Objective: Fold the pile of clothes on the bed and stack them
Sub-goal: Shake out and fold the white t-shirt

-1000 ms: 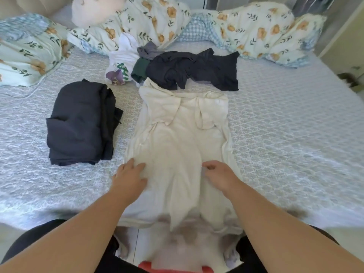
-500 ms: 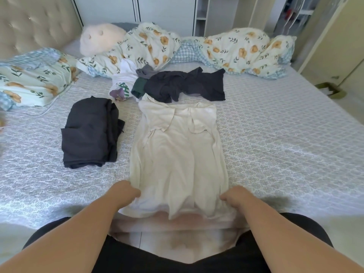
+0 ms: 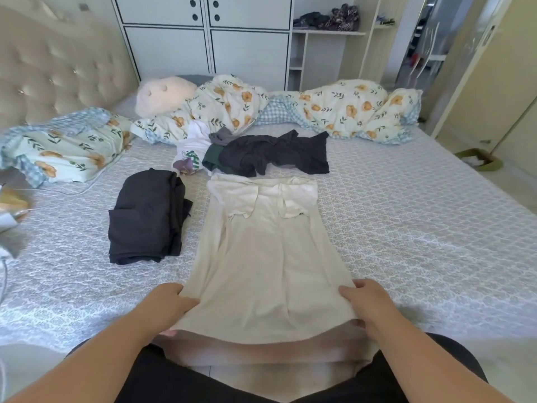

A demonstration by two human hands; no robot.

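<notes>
While my left hand (image 3: 171, 301) and right hand (image 3: 367, 305) pinch the 2 bottom corners of the cream shirt (image 3: 270, 257), fingers clamped on its hem at the bed (image 3: 421, 228) edge, I should lift evenly and carry the hem to the collar, keeping the tucked sleeves flat.
</notes>
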